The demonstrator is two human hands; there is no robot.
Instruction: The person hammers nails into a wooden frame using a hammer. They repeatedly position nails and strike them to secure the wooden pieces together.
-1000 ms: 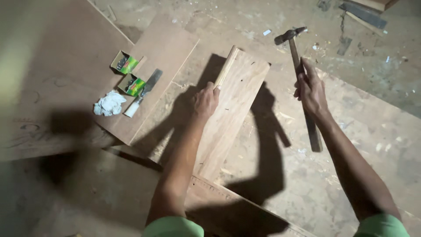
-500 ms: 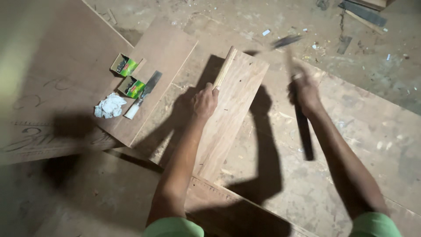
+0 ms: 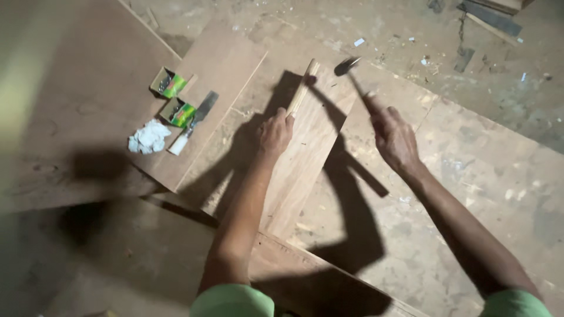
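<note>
brown wooden board (image 3: pixel 305 147), green-yellow small boxes (image 3: pixel 176 98), white crumpled cloth (image 3: pixel 148 137)

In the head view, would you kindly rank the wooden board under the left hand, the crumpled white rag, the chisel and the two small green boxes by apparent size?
Largest to smallest, as they look:
1. wooden board
2. chisel, long but thin
3. crumpled white rag
4. two small green boxes, alike, unranked between themselves

The chisel and rag are close, so their order is unsure.

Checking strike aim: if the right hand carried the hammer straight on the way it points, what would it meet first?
Probably the top end of the wooden board; the hammer in the right hand points there, though motion blur hides depth.
</note>
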